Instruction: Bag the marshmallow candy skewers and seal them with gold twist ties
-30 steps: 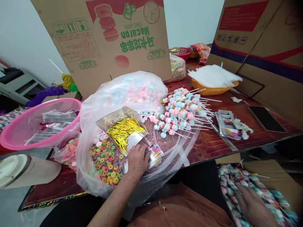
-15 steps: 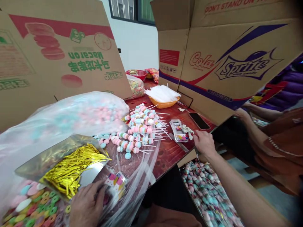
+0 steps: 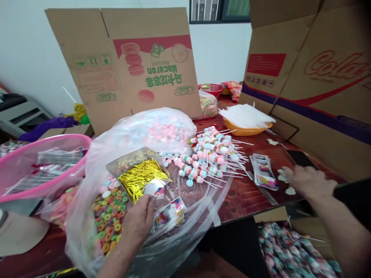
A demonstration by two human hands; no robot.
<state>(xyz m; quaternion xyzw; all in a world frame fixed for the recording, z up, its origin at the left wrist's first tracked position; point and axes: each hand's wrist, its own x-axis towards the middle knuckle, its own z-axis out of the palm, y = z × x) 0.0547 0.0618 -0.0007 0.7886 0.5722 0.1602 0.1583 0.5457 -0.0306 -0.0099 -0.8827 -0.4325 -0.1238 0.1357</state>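
Note:
My left hand (image 3: 139,218) lies low over the plastic sheeting, fingers stretched forward, beside a pouch of gold twist ties (image 3: 143,175) and printed clear packets (image 3: 174,210). Loose ring-shaped candies (image 3: 111,212) lie to its left. My right hand (image 3: 311,184) is smeared by motion at the table's right side, close to crumpled white scraps (image 3: 282,176) and a dark phone (image 3: 301,158); whether it holds anything is unclear. A stack of printed packets (image 3: 263,172) lies left of that hand. Skewers of pastel candies (image 3: 207,156) are piled mid-table.
A bag of pastel candies (image 3: 153,129) lies before a Macaron carton (image 3: 150,73). White sticks (image 3: 246,115) fill an orange basket (image 3: 246,131). Another carton (image 3: 290,88) stands right. A pink basin (image 3: 88,146) is at left; a box of wrapped candy skewers (image 3: 292,251) sits below the table edge.
The view has swung left, bringing the pink basin into sight. My right hand has shifted rightward from the packet stack, past the white scraps. My left hand stays beside the gold-tie pouch.

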